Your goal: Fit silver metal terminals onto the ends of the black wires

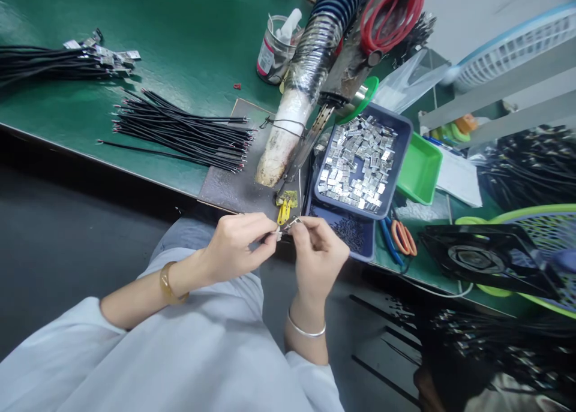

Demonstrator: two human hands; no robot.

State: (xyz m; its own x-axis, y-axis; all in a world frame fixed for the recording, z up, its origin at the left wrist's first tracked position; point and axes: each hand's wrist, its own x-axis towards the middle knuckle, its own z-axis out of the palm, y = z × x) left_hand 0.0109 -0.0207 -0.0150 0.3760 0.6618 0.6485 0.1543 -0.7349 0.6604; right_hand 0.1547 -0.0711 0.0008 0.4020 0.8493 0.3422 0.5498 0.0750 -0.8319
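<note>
My left hand [240,241] and my right hand [317,250] meet at the table's front edge, fingertips pinched close together. Between them is a small silvery and dark part [289,223], too small to name exactly. A yellow clip [284,211] is right behind the fingertips, touching or nearly touching the part. Just beyond the clip, a soldering iron [310,142] points down toward it. Beside the iron hangs the white end of a fume hose [281,139]. Short black cables [180,130] lie in a bundle to the left, partly on a brown board [225,187].
To the right, a blue-grey tray [408,130] of small metal connector shells overlaps a lower tray [369,244] of small dark pieces. Nearby are a green tray [420,169], orange-handled scissors [404,238] and a black fan [477,259]. A jar [274,52] stands behind. Another person's head [450,358] shows at lower right.
</note>
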